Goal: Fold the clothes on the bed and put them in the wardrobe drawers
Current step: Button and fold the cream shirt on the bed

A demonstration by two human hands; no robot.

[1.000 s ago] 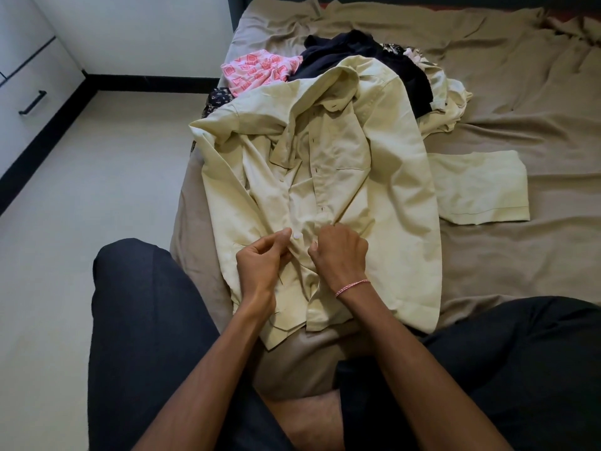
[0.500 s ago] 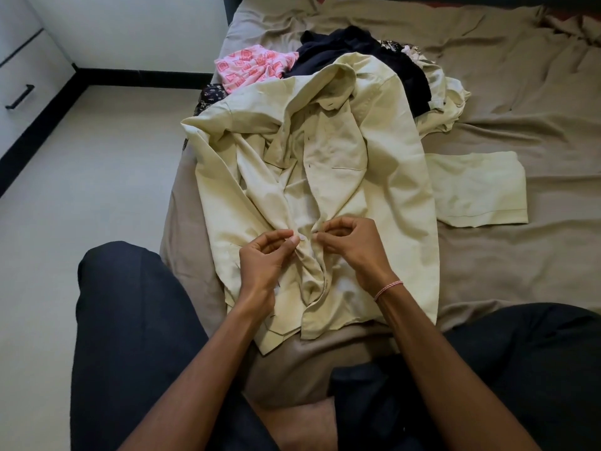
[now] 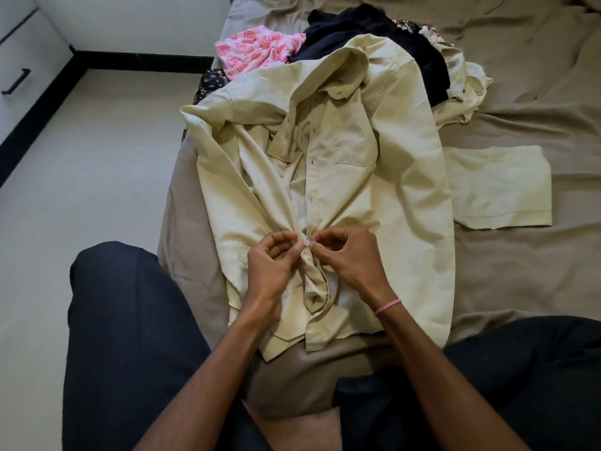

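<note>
Fastening the cream shirt on the bed, the left hand and right hand meet below the chest pocket, each pinching the placket at a white button. Align both edges flat before pushing the button through.

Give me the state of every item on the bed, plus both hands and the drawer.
Pale shirt, laid face up, rumpled.
Left hand, pinching shirt front at button.
Right hand, pinching shirt front at button.
Pink garment, crumpled, unfolded.
Navy garment, crumpled, unfolded.
Drawer, closed.
</note>
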